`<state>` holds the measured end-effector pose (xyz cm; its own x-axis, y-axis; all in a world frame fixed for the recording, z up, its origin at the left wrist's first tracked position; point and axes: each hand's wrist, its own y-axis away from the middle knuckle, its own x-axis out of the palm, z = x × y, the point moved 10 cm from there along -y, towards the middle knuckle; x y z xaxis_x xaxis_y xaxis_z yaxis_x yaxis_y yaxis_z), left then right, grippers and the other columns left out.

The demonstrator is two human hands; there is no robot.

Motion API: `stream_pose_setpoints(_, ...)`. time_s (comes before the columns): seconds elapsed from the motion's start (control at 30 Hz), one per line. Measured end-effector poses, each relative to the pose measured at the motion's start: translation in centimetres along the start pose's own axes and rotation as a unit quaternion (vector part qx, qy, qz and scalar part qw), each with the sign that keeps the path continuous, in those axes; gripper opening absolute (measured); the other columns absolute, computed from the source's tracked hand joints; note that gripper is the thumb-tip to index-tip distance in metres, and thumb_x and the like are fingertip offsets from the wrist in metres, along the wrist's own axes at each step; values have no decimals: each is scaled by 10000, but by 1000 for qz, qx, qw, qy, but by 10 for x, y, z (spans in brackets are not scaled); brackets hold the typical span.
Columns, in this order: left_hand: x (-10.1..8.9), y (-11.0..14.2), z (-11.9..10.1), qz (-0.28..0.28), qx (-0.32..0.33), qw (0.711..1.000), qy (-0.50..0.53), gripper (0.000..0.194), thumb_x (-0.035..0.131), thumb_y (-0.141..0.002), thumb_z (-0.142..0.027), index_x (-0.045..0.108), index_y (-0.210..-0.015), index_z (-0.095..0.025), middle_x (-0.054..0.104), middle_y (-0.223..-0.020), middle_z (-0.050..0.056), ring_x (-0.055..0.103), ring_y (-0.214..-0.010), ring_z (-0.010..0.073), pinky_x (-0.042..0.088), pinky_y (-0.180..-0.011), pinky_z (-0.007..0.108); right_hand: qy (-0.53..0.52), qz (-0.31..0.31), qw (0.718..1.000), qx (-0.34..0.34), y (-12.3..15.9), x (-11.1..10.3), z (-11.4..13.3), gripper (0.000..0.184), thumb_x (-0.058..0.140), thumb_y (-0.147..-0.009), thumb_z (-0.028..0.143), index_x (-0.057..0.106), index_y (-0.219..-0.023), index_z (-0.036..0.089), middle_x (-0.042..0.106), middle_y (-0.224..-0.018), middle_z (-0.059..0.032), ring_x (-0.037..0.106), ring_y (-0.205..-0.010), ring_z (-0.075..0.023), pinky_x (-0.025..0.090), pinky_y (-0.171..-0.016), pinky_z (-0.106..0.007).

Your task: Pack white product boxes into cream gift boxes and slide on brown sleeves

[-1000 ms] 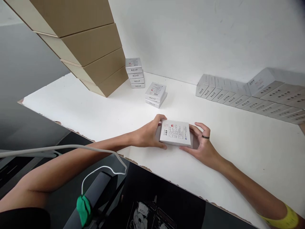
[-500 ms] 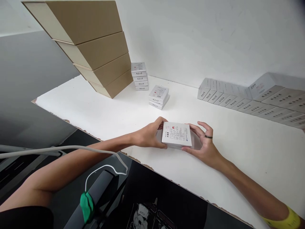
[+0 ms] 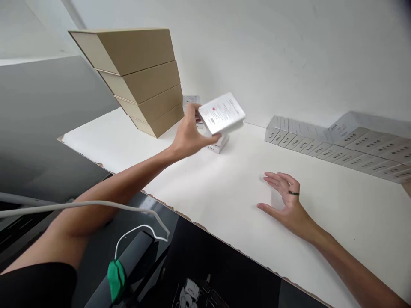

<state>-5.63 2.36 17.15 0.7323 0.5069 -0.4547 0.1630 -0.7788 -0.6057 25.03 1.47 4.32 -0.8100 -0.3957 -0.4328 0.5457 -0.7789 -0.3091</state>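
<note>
Moved: the white carton, held by both hands at the centre of the frame half a second ago, has been carried up to the upper middle by the left hand and let go by the right hand.
Brown boxes: stacked four high at the upper left, on the white table.
Green cloth: seen at the lower left, against a dark grey bar, with a thin white cable reaching it.
Thick cable: stretched across the left arm from the left edge.
Rear stack: set just beside the brown boxes, partly hidden by the left hand.
Left hand fingers: clamped on the white carton, with the thumb at its near side and the other fingers at its far side.
White carton: held tilted in the air, its printed face turned up.
Short stack: partly covered from view by the thumb and the carton.
Carton row: lined up along the wall from right of centre to the right edge, with a second layer laid on top at the far right.
Right hand fingers: spread from the thumb, with nothing gripped; a dark ring is worn.
</note>
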Motion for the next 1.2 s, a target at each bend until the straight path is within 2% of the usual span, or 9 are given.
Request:
stream_pose_setpoints(0.1, 9, -9, 40, -69, -121, 988, -64, 692, 910, -606, -192, 396, -1067, -230, 558, -1112, 63, 597, -1101, 288, 558, -926, 469, 6, 24, 999, 38, 5, 8, -7, 691, 734, -902, 472, 289, -1428, 426, 402, -1555, -63, 466, -1430, -281, 364, -1222, -660)
stream_pose_setpoints(0.17, 25, -3, 64, -54, -191, 975, -95, 683, 927, -574, -206, 395, -1003, -223, 521, -1076, 69, 561, -1120, 320, 532, -929, 495, 24, 54, 995, 78, 11, 15, -13, 637, 692, -925, 508, 314, -1435, 451, 376, -1583, -36, 426, -1462, -286, 383, -1206, -659)
stream_pose_setpoints(0.27, 39, 6, 77, -34, -227, 967, -110, 634, 926, -599, -286, 392, -936, -222, 485, -1035, 64, 538, -1107, 326, 502, -932, 504, 33, 87, 988, 122, 19, 22, -20, 641, 656, -939, 546, 293, -1462, 477, 338, -1613, -18, 379, -1493, -284, 509, -1114, -590)
stream_pose_setpoints(0.37, 40, 8, 78, -26, -235, 965, -110, 646, 912, -640, -336, 381, -993, -229, 477, -1072, 64, 523, -1123, 301, 489, -942, 472, 31, 96, 986, 133, 21, 25, -21, 657, 637, -945, 563, 263, -1477, 473, 312, -1626, -25, 380, -1492, -276, 581, -1027, -517)
stream_pose_setpoints(0.57, 46, 12, 79, -21, -243, 964, -106, 794, 927, -620, -360, 352, -1149, -225, 472, -1235, 106, 495, -1237, 327, 453, -1043, 508, 63, 117, 985, 109, 22, 32, -21, 675, 611, -962, 553, 206, -1493, 451, 301, -1630, -23, 356, -1508, -254, 342, -1251, -603)
stream_pose_setpoints(0.77, 66, 37, 85, -50, -264, 957, -111, 1181, 998, -496, -346, 216, -1372, -218, 285, -1500, 201, 310, -1464, 413, 316, -1199, 574, 63, 109, 987, 99, 23, 34, -23, 661, 611, -962, 544, 204, -1472, 442, 305, -1620, -37, 365, -1502, -252, 318, -1258, -618)
stream_pose_setpoints(0.97, 74, 42, 96, -59, -279, 954, -95, 1029, 901, -631, -222, 202, -1386, -238, 365, -1474, 192, 437, -1399, 392, 353, -1159, 603, 58, 109, 988, 97, 23, 34, -21, 671, 613, -963, 525, 195, -1480, 435, 287, -1622, -59, 383, -1491, -267, 432, -1181, -610)
stream_pose_setpoints(1.07, 75, 39, 101, -63, -278, 955, -81, 968, 898, -636, -214, 244, -1349, -232, 448, -1419, 179, 466, -1372, 374, 396, -1141, 558, 71, 83, 993, 53, 4, 29, -9, 634, 659, -928, 509, 285, -1427, 392, 351, -1574, -80, 415, -1466, -288, 411, -1188, -627)
stream_pose_setpoints(1.2, 77, 38, 107, -69, -283, 955, -62, 912, 902, -643, -230, 279, -1309, -218, 528, -1337, 167, 541, -1288, 344, 486, -1059, 479, 68, 7, 998, 17, -59, 23, 0, 726, 706, -863, 544, 260, -1395, 331, 362, -1542, -132, 437, -1442, -295, 324, -1245, -618)
